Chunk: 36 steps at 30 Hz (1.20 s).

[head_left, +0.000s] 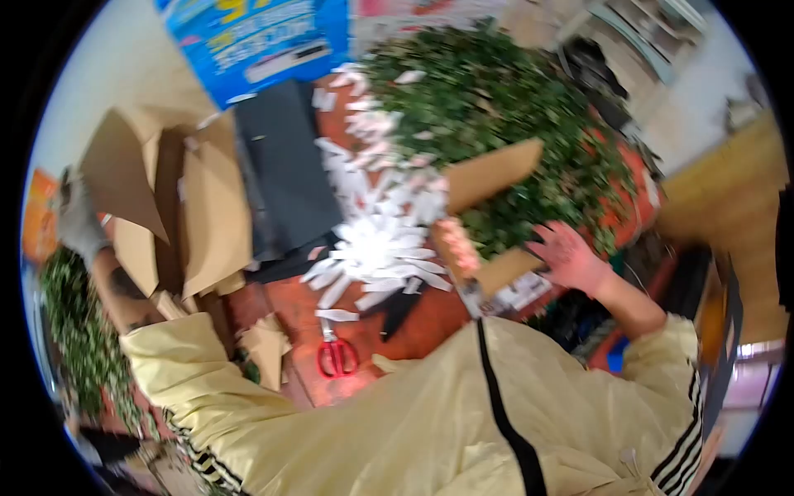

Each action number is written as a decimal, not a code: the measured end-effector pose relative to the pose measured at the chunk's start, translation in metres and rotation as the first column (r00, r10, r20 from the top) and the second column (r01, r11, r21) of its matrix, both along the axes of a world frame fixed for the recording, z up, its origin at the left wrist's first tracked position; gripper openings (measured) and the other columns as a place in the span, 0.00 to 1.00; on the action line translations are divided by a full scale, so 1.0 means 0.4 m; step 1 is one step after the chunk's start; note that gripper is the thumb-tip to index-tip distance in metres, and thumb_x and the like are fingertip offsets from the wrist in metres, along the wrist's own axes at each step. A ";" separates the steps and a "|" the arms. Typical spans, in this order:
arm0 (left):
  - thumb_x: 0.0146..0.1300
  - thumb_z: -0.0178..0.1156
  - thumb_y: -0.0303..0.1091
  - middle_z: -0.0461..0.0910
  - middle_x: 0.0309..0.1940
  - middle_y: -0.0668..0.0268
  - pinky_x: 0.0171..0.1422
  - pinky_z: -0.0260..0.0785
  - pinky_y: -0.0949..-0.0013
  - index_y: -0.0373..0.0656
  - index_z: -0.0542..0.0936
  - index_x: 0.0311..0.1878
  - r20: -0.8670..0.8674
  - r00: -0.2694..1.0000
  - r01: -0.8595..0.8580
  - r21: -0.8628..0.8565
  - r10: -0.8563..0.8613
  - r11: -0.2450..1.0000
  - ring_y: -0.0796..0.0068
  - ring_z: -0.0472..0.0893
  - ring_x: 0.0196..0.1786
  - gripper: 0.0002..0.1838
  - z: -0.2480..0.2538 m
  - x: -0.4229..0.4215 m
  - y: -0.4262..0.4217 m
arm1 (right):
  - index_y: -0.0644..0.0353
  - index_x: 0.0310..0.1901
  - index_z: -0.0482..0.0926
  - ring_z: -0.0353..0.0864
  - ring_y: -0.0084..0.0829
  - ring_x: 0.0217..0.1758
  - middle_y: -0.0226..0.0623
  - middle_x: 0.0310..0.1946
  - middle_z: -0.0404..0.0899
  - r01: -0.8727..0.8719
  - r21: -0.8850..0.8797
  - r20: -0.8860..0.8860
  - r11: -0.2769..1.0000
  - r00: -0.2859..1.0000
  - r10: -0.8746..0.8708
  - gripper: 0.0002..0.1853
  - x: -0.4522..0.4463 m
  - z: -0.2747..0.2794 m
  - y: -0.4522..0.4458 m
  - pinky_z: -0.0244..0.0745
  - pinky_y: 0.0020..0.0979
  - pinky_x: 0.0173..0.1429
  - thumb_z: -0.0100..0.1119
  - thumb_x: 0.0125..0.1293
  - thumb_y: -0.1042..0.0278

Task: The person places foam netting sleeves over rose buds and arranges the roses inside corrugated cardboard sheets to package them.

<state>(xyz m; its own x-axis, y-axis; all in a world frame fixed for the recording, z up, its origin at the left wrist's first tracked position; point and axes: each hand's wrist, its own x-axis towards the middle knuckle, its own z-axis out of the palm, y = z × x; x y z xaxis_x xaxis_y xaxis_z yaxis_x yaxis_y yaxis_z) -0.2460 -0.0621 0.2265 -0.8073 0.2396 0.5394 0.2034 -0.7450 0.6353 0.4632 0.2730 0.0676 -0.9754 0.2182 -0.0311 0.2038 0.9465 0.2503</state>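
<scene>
My left hand point(81, 221), in a grey glove, is stretched out at the far left beside the raised brown flap point(124, 169) of a cardboard box. Blur hides its fingers, so I cannot tell if it grips the flap. My right hand point(571, 258), in a pink glove, has its fingers apart at the end of a small cardboard box's flap point(506, 271). That small open box holds a row of pinkish-white pieces point(457, 242). Left of it spreads a loose pile of white strips point(368, 248). Red-handled scissors point(337, 359) lie below the strips.
A large heap of green leaves point(496, 91) covers the back right of the red table point(289, 310). A dark flat panel point(285, 161) stands between the strips and the large box. More leaves point(78, 322) lie at far left. A blue poster point(256, 41) is behind.
</scene>
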 end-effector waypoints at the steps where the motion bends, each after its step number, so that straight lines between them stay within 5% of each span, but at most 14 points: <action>1: 0.62 0.53 0.29 0.80 0.45 0.60 0.50 0.72 0.71 0.40 0.75 0.54 -0.154 0.953 -0.284 -0.143 0.262 0.948 0.73 0.80 0.45 0.17 0.049 0.114 0.064 | 0.51 0.59 0.70 0.58 0.41 0.67 0.42 0.62 0.64 0.016 0.051 0.128 0.999 0.991 -0.023 0.33 -0.015 0.018 -0.004 0.47 0.42 0.72 0.59 0.49 0.50; 6: 0.58 0.60 0.35 0.83 0.42 0.71 0.45 0.71 0.77 0.58 0.74 0.59 -0.787 0.478 -0.864 -0.343 0.390 0.369 0.84 0.79 0.37 0.23 0.098 0.621 0.399 | 0.49 0.60 0.68 0.62 0.38 0.64 0.40 0.60 0.65 0.058 -0.037 0.265 0.998 0.963 -0.047 0.34 -0.038 0.044 -0.014 0.52 0.38 0.69 0.61 0.49 0.53; 9: 0.59 0.56 0.34 0.82 0.31 0.63 0.39 0.73 0.68 0.55 0.75 0.55 -0.940 0.333 -0.731 -0.209 0.072 0.650 0.70 0.81 0.31 0.19 0.049 0.907 0.549 | 0.53 0.59 0.70 0.68 0.40 0.59 0.41 0.56 0.70 0.039 -0.277 0.138 0.960 0.990 0.000 0.33 -0.033 0.080 0.026 0.59 0.36 0.66 0.63 0.49 0.52; 11: 0.57 0.54 0.29 0.80 0.28 0.61 0.35 0.73 0.62 0.51 0.72 0.55 -0.954 0.225 -0.792 -0.297 -0.197 0.533 0.63 0.81 0.30 0.20 0.006 1.039 0.626 | 0.59 0.55 0.73 0.79 0.34 0.45 0.40 0.44 0.79 0.013 -0.966 -0.046 0.257 0.974 -0.222 0.28 -0.074 0.178 0.087 0.74 0.31 0.52 0.59 0.55 0.51; 12: 0.57 0.53 0.29 0.80 0.27 0.61 0.35 0.73 0.60 0.50 0.71 0.56 -0.944 0.193 -0.792 -0.312 -0.269 0.525 0.61 0.81 0.31 0.21 -0.026 1.095 0.667 | 0.62 0.53 0.73 0.80 0.30 0.44 0.39 0.45 0.79 -0.109 -0.929 0.032 -0.353 0.928 -0.372 0.26 -0.078 0.179 0.126 0.75 0.30 0.50 0.57 0.60 0.49; 15: 0.55 0.54 0.30 0.80 0.26 0.62 0.35 0.72 0.60 0.49 0.68 0.58 -0.901 0.112 -0.759 -0.350 -0.419 0.549 0.60 0.81 0.32 0.24 -0.091 1.200 0.733 | 0.59 0.56 0.70 0.80 0.42 0.49 0.41 0.43 0.81 -0.082 -0.480 0.212 -0.873 0.955 -0.206 0.33 -0.156 0.194 0.242 0.76 0.39 0.52 0.42 0.65 0.35; 20: 0.49 0.62 0.26 0.79 0.28 0.62 0.36 0.70 0.63 0.45 0.75 0.53 -0.884 0.050 -0.796 -0.317 -0.466 0.516 0.61 0.77 0.31 0.24 -0.086 1.273 0.717 | 0.62 0.49 0.73 0.80 0.41 0.46 0.40 0.41 0.80 0.031 -0.180 0.192 -0.983 0.981 -0.004 0.26 -0.285 0.152 0.272 0.74 0.40 0.56 0.57 0.61 0.47; 21: 0.49 0.62 0.26 0.79 0.28 0.62 0.36 0.70 0.63 0.45 0.75 0.53 -0.878 0.052 -0.810 -0.316 -0.476 0.494 0.61 0.77 0.31 0.24 -0.081 1.288 0.707 | 0.63 0.49 0.73 0.80 0.38 0.46 0.40 0.42 0.80 -0.312 -0.760 -0.298 -0.571 0.947 -0.121 0.23 -0.298 0.122 0.289 0.75 0.38 0.55 0.57 0.61 0.53; 22: 0.48 0.62 0.26 0.79 0.29 0.61 0.37 0.69 0.63 0.42 0.75 0.52 -0.909 0.134 -0.736 -0.358 -0.395 0.574 0.60 0.77 0.32 0.23 -0.079 1.305 0.698 | 0.65 0.48 0.73 0.80 0.36 0.46 0.40 0.43 0.79 -0.696 -0.708 -0.683 0.120 0.718 0.133 0.20 -0.307 0.103 0.298 0.75 0.37 0.55 0.58 0.61 0.58; 23: 0.48 0.62 0.26 0.79 0.30 0.59 0.38 0.69 0.63 0.38 0.75 0.50 -0.922 0.226 -0.653 -0.383 -0.315 0.653 0.59 0.77 0.32 0.22 -0.079 1.320 0.678 | 0.65 0.48 0.73 0.80 0.36 0.46 0.40 0.43 0.79 -0.701 -0.706 -0.688 0.097 0.712 0.141 0.20 -0.308 0.108 0.298 0.75 0.37 0.55 0.58 0.61 0.58; 25: 0.42 0.64 0.25 0.78 0.33 0.63 0.41 0.66 0.66 0.37 0.75 0.47 -0.889 0.422 -0.658 -0.437 -0.180 0.614 0.66 0.77 0.35 0.24 -0.101 1.357 0.592 | 0.67 0.51 0.73 0.80 0.28 0.45 0.37 0.45 0.79 -0.103 -0.604 0.057 -0.790 0.984 -0.172 0.20 -0.293 0.134 0.309 0.76 0.30 0.52 0.55 0.62 0.63; 28: 0.47 0.65 0.33 0.78 0.35 0.61 0.46 0.66 0.64 0.37 0.77 0.43 -0.611 0.708 -0.443 -0.775 -0.355 0.451 0.62 0.76 0.36 0.19 -0.193 1.386 0.460 | 0.73 0.48 0.75 0.82 0.26 0.37 0.39 0.40 0.81 -0.114 -0.738 0.047 -0.666 0.974 -0.219 0.20 -0.235 0.178 0.374 0.78 0.25 0.44 0.56 0.61 0.64; 31: 0.48 0.64 0.35 0.78 0.34 0.59 0.46 0.68 0.63 0.39 0.78 0.42 -0.532 0.707 -0.456 -0.847 -0.466 0.274 0.61 0.77 0.37 0.17 -0.316 1.401 0.433 | 0.68 0.42 0.79 0.79 0.19 0.33 0.31 0.35 0.81 -0.121 -0.991 -0.101 -0.060 0.960 -0.263 0.15 -0.155 0.179 0.440 0.74 0.22 0.39 0.58 0.61 0.62; 36: 0.46 0.62 0.35 0.78 0.31 0.63 0.45 0.67 0.57 0.45 0.79 0.41 -0.483 0.720 -0.488 -0.863 -0.499 0.131 0.58 0.77 0.35 0.16 -0.469 1.395 0.443 | 0.66 0.55 0.68 0.76 0.24 0.46 0.37 0.46 0.77 -0.043 -0.998 -0.011 -0.054 0.867 -0.499 0.25 -0.113 0.045 0.414 0.73 0.26 0.52 0.64 0.55 0.75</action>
